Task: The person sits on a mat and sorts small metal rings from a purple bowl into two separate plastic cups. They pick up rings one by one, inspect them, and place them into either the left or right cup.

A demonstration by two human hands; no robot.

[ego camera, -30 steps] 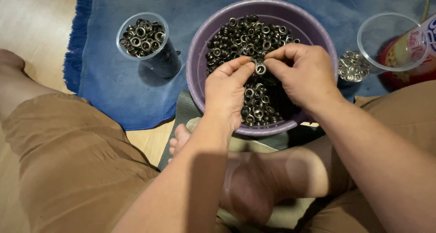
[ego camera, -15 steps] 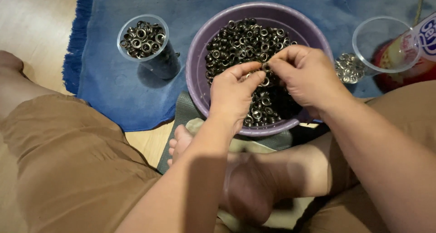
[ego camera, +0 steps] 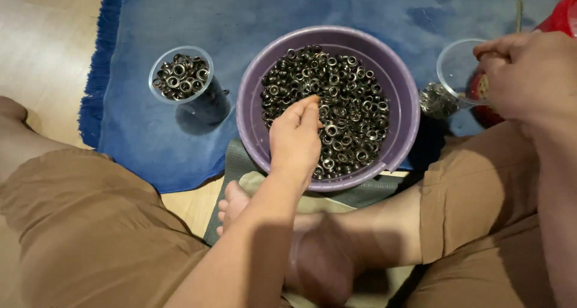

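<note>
One purple bowl (ego camera: 252, 103) of metal eyelets (ego camera: 336, 103) (too many to count) sits centre on the blue rug (ego camera: 252, 19). L hand (ego camera: 296, 141) hovers over it, fingers pinched together, grip unclear. R hand (ego camera: 529, 73), fingers curled shut, at 3 o'clock over a near-empty clear cup (ego camera: 454, 73); 2nd cup (ego camera: 180, 76), full, at 9 o'clock.

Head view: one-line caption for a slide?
Seated person's left hand picks in a purple basin of metal eyelets; right hand at a clear cup.
</note>
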